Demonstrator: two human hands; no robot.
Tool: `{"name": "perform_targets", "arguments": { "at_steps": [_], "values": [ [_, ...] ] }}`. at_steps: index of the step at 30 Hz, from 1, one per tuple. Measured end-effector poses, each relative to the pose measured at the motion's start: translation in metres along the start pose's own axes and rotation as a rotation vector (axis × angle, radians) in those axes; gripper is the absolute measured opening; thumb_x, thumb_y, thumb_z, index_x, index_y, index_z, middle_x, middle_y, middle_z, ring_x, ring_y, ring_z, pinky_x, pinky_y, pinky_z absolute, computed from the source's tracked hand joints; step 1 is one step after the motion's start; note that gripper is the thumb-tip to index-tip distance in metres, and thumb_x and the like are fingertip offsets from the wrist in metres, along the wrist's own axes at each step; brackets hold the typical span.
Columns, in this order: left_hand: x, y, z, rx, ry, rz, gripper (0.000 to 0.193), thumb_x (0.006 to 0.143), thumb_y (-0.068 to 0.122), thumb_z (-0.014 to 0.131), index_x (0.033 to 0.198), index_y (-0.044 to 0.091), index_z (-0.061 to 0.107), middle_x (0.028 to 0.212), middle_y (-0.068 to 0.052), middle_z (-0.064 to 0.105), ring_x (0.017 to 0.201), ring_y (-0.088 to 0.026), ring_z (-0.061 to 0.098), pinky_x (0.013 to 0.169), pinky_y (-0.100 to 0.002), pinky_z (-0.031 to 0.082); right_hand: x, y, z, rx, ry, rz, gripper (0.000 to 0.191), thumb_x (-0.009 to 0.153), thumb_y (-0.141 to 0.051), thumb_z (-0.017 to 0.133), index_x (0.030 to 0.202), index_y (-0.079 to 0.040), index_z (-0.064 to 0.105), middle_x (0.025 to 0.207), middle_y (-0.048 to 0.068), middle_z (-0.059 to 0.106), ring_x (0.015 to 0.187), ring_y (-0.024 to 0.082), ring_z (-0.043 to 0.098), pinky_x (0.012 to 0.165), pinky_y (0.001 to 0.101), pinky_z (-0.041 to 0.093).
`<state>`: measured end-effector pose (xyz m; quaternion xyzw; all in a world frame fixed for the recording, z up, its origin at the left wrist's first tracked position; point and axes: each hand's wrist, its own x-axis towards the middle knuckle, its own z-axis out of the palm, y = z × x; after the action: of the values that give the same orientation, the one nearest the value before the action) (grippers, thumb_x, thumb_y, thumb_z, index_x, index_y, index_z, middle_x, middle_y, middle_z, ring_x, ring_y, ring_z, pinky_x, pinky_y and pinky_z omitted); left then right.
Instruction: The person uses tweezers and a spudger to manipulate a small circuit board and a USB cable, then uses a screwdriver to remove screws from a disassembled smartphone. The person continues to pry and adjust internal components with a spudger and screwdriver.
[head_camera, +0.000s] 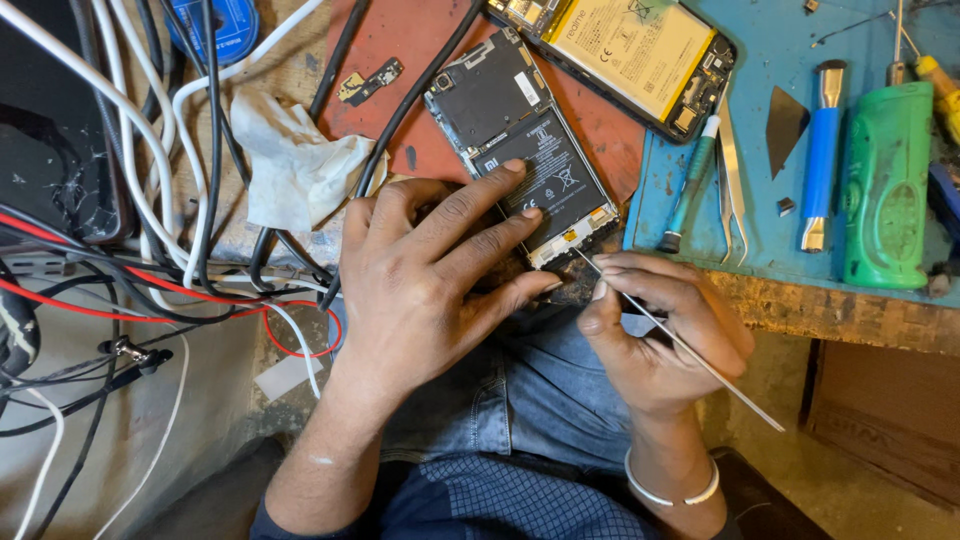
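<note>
An opened phone (505, 110) with its back cover off lies on a red mat (420, 40), black battery showing. My left hand (430, 270) presses flat on its lower half, fingers spread over the battery. My right hand (660, 335) grips thin metal tweezers (690, 350) like a pen; their tip touches the phone's bottom edge near a small white and gold part (568, 240). A silver bangle circles my right wrist.
A second opened phone (640, 50) with a yellow-labelled battery lies at the top. On the blue mat (770, 230) are a teal screwdriver (692, 180), tweezers (732, 170), a blue-handled tool (822, 150) and a green tool (888, 185). Cables (190, 150) and a crumpled tissue (295, 160) crowd the left.
</note>
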<state>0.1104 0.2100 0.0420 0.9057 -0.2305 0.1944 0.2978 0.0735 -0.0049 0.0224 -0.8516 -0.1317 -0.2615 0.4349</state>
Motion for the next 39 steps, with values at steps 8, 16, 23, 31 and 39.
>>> {"name": "perform_targets", "arguments": {
  "at_steps": [8,16,23,31,39],
  "values": [
    [0.000,0.001,-0.001,0.008,-0.001,-0.004,0.046,0.089,0.051,0.083,0.122,0.019,0.077,0.142,0.005,0.064,0.112,-0.024,0.058,0.090,-0.039,0.039,0.000,-0.001,-0.001,0.006,0.005,0.023,0.018,0.099,-0.007,0.081,0.108,0.002,0.068,0.103,0.016,0.076,0.092,0.020,0.077,0.085,0.0267,0.062],
    [0.002,0.002,-0.001,0.009,0.009,-0.006,0.045,0.087,0.051,0.082,0.120,0.020,0.077,0.141,0.006,0.064,0.112,-0.023,0.057,0.091,-0.040,0.040,0.004,-0.007,0.001,0.018,0.034,0.041,0.016,0.098,-0.002,0.078,0.107,0.005,0.066,0.103,0.020,0.074,0.092,0.020,0.074,0.083,0.0271,0.060],
    [0.003,0.003,-0.003,-0.023,0.010,-0.017,0.060,0.085,0.054,0.082,0.130,0.017,0.070,0.142,0.002,0.063,0.113,-0.025,0.057,0.091,-0.039,0.040,0.022,-0.005,-0.011,0.376,0.227,0.139,0.017,0.104,-0.011,0.054,0.094,0.001,0.060,0.103,0.019,0.069,0.080,0.020,0.063,0.073,0.0288,0.055],
    [-0.018,-0.001,0.004,-0.494,0.199,-0.207,0.075,0.111,0.035,0.071,0.162,0.004,0.025,0.152,-0.016,0.057,0.129,-0.023,0.061,0.113,-0.035,0.048,0.053,-0.025,0.002,-0.317,-0.176,0.000,0.049,0.085,-0.037,0.083,0.093,0.001,0.052,0.100,0.014,0.061,0.083,0.026,0.052,0.079,0.0390,0.044],
    [-0.028,-0.004,0.015,-0.714,0.319,-0.227,0.072,0.119,0.040,0.057,0.166,0.005,0.016,0.157,-0.022,0.048,0.138,-0.026,0.054,0.121,-0.036,0.044,0.083,-0.037,0.018,-0.465,-0.386,-0.125,0.070,0.076,-0.041,0.093,0.117,0.002,0.054,0.099,0.009,0.062,0.101,0.028,0.056,0.096,0.0483,0.033]
  ]
}}
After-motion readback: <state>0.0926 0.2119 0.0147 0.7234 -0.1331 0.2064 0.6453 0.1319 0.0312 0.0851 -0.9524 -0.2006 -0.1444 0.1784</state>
